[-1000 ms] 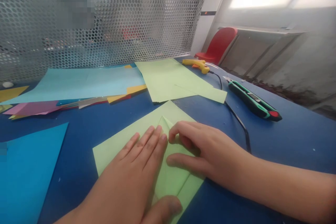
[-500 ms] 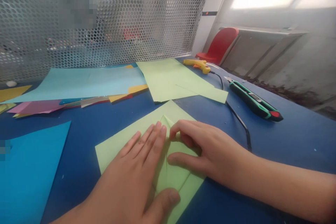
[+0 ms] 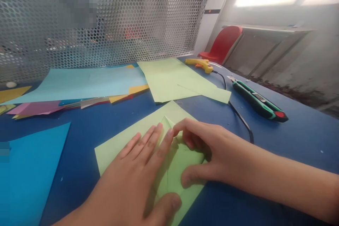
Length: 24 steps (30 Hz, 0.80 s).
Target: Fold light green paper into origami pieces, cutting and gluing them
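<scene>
A: Quick one: where's the paper?
B: The folded green paper [image 3: 116, 144] lies on the blue table [image 3: 304, 137] right before you, one corner pointing away, under both your hands.
A: Grip?
B: Your left hand [image 3: 127, 173] is flat on it, fingers stretched, thumb out wide; pressing, not gripping. Your right hand [image 3: 217, 144] is half curled, index tip at the fold beside your left index, clear gap to the thumb, nothing pinched between those two.
A: Around it?
B: Bright blue sheet [image 3: 47, 159] on your left. Beyond, a pale blue sheet [image 3: 87, 84] over mixed colours, and beside that light green sheets [image 3: 169, 81]. To your right, a green-and-black cutter [image 3: 259, 102], near a yellow glue gun [image 3: 200, 64] with its black cord [image 3: 241, 120].
A: Background?
B: Perforated metal panel [image 3: 113, 7], red chair [image 3: 224, 44].
</scene>
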### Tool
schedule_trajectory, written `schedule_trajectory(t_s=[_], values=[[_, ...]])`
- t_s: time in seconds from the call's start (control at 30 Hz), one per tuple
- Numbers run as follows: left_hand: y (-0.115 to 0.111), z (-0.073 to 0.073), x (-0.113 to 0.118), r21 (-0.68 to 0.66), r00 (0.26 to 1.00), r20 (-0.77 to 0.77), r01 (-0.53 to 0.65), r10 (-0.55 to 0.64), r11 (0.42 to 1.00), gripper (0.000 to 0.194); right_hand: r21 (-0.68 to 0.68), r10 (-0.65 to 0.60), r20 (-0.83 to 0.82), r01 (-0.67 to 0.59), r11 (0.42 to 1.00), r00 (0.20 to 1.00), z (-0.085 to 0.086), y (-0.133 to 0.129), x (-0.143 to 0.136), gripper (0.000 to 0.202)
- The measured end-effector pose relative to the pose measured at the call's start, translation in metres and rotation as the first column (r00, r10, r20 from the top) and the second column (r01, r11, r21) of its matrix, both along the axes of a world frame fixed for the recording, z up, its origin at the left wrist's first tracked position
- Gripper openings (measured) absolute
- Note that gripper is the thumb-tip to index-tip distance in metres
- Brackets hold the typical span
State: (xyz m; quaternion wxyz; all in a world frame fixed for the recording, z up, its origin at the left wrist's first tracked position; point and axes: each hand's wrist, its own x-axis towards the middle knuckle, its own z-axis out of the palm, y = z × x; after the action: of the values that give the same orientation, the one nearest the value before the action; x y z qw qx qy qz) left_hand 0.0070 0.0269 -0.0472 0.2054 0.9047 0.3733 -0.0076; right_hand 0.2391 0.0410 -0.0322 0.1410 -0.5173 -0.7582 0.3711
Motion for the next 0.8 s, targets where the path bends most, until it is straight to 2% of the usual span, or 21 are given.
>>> schedule_trajectory(t_s=[0.1, 0.23, 0.37, 0.47, 0.6, 0.8], values=[[-0.001, -0.008, -0.003, 0.091, 0.999, 0.037, 0.028, -0.031, 0.995, 0.082, 0.015, 0.03, -0.038, -0.03, 0.999, 0.999, 0.001, 0.001, 0.005, 0.051], [-0.003, -0.029, -0.01, 0.335, 0.975, 0.21, -0.005, -0.07, 0.942, 0.085, 0.035, 0.084, -0.022, -0.083, 0.996, 0.996, 0.003, -0.001, 0.009, 0.047], [-0.005, -0.043, -0.014, 0.349, 0.979, 0.188, 0.005, -0.076, 0.937, 0.089, 0.103, 0.105, -0.024, -0.102, 0.989, 0.994, 0.0, -0.001, 0.006, 0.026], [-0.006, -0.043, -0.012, 0.366, 0.983, 0.169, 0.009, -0.077, 0.931, 0.091, 0.155, 0.078, -0.021, -0.074, 0.985, 0.997, -0.003, 0.0, 0.0, 0.026], [-0.007, -0.037, -0.009, 0.382, 0.984, 0.162, 0.008, -0.075, 0.924, 0.089, 0.165, 0.028, 0.008, -0.029, 0.986, 1.0, -0.005, 0.0, -0.005, 0.026], [-0.006, -0.026, -0.008, 0.335, 0.987, 0.135, 0.035, -0.084, 0.942, 0.092, 0.161, 0.015, 0.008, -0.016, 0.987, 1.0, -0.005, 0.0, -0.003, 0.024]])
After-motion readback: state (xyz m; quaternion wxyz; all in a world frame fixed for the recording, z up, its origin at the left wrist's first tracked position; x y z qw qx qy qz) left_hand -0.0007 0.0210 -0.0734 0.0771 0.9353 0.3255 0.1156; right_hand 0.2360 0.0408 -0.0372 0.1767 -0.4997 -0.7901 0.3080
